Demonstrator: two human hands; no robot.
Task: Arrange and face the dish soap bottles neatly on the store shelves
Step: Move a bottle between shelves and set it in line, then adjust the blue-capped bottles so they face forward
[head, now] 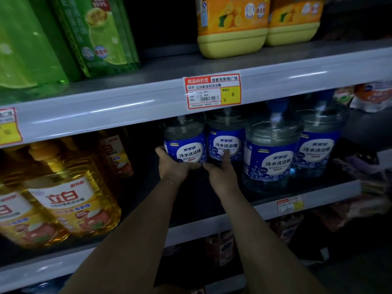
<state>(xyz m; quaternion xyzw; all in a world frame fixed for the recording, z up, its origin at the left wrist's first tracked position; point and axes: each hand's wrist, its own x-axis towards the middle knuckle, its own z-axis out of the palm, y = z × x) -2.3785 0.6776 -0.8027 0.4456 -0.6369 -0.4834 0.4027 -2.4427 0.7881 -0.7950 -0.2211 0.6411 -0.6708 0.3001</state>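
1. Left hand (172,166): fingers curled round the base of the leftmost blue-label bottle (185,143), gripping it towards the back of the middle shelf (212,221).
2. Right hand (220,175): fingers straight, fingertips touching the label of the second blue-label bottle (226,141), which stands upright just beside the first.
3. Third blue-label bottle (270,153): upright, nearer the shelf edge, label facing front.
4. Fourth blue-label bottle (318,149): upright, further back, partly hidden by the third.
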